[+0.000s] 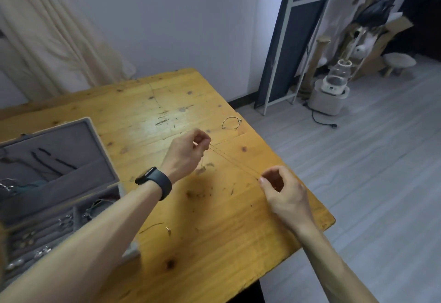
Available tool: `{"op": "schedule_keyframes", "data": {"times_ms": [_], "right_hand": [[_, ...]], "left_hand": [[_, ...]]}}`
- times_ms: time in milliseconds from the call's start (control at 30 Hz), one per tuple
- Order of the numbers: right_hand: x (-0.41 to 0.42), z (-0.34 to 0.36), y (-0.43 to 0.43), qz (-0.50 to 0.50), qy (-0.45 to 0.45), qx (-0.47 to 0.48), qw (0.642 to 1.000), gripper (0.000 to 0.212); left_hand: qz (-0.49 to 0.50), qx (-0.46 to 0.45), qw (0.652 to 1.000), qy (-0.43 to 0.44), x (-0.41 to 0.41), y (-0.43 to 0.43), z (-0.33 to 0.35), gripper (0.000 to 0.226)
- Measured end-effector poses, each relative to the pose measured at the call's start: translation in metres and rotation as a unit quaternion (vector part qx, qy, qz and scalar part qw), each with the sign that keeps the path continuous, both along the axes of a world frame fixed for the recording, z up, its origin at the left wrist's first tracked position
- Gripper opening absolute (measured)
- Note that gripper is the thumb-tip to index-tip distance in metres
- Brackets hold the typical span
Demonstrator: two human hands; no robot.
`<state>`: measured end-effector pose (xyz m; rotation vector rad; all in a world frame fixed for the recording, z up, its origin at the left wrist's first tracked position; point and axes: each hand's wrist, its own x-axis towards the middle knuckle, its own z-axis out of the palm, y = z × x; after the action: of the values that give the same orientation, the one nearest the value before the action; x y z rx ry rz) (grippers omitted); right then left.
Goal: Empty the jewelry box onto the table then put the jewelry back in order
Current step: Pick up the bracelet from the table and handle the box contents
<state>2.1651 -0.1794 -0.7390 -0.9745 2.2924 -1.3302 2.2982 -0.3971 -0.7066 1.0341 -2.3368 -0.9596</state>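
Left hand at frame centre, fingers curled, pinching one end of a thin chain; right hand lower right of it, thumb and fingertips pinching the other end; chain pulled taut in a diagonal line between the two, above the wooden table. Something small and blurred hangs or lies just under the left hand; can't tell which. Dark watch on the left wrist.

Grey jewelry box at the left edge of the frame, lid open and lying back; dark cords on the lid lining; base compartments at lower left hold rings and other small metal pieces, partly hidden by the left forearm.

Open metal bangle on the table, upper right of the hands, near the table edge; small gold piece and a thin strand on the table at lower centre, just beside the box.
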Motion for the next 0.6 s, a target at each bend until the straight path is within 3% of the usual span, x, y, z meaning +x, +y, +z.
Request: {"op": "schedule_keyframes", "data": {"times_ms": [100, 267, 467, 600], "right_hand": [[-0.032, 0.008, -0.048, 0.017, -0.061, -0.005, 0.998, 0.008], [-0.088, 0.012, -0.135, 0.034, -0.073, -0.016, 0.997, 0.006], [-0.130, 0.004, -0.233, 0.035, -0.132, 0.001, 0.991, 0.017], [-0.148, -0.005, -0.280, 0.053, -0.051, 0.079, 0.994, 0.015]], "left_hand": [[0.056, 0.039, 0.996, 0.054, 0.002, -0.031, 0.011, 0.005], [0.093, 0.013, 0.994, 0.059, -0.010, -0.079, 0.013, 0.005], [0.183, -0.077, 0.980, -0.032, -0.038, -0.129, -0.010, 0.002], [0.211, -0.132, 0.962, -0.112, -0.051, -0.149, -0.036, 0.010]]}}
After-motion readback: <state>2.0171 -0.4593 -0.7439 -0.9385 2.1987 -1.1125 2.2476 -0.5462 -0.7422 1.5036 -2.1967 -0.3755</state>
